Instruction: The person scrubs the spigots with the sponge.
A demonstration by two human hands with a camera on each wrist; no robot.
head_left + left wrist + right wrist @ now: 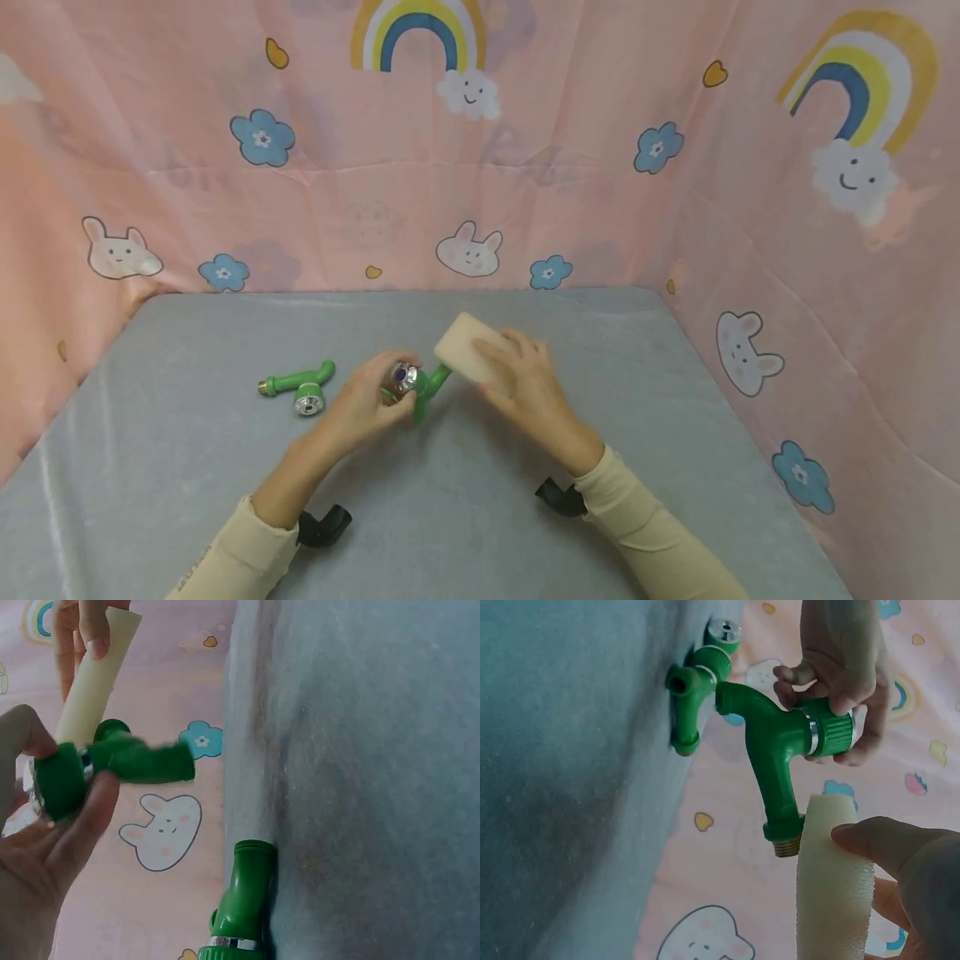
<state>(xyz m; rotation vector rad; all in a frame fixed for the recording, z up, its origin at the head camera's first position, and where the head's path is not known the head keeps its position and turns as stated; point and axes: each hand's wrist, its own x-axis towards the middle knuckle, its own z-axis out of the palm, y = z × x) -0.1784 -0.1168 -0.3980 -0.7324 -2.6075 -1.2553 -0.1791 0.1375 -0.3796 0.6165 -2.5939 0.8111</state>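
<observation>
My left hand [367, 398] grips a green tap [771, 746] by its ribbed round knob [832, 733], raised above the table. The knob's chrome cap faces upward in the head view. In the right wrist view the tap's brass threaded end [786, 848] lies right at a cream sponge block [832, 885]. My right hand [534, 404] holds that sponge, thumb on one face and fingers on the other. A second green tap [300, 385] of the same kind lies on the table, left of my left hand, its brass end pointing left.
Grey cloth covers the table [450, 517]. A pink curtain [337, 192] with rainbows, rabbits and flowers hangs behind it and along the right side. Black curved pieces [324, 527] stick out at both cuffs of the cream sleeves [243, 542].
</observation>
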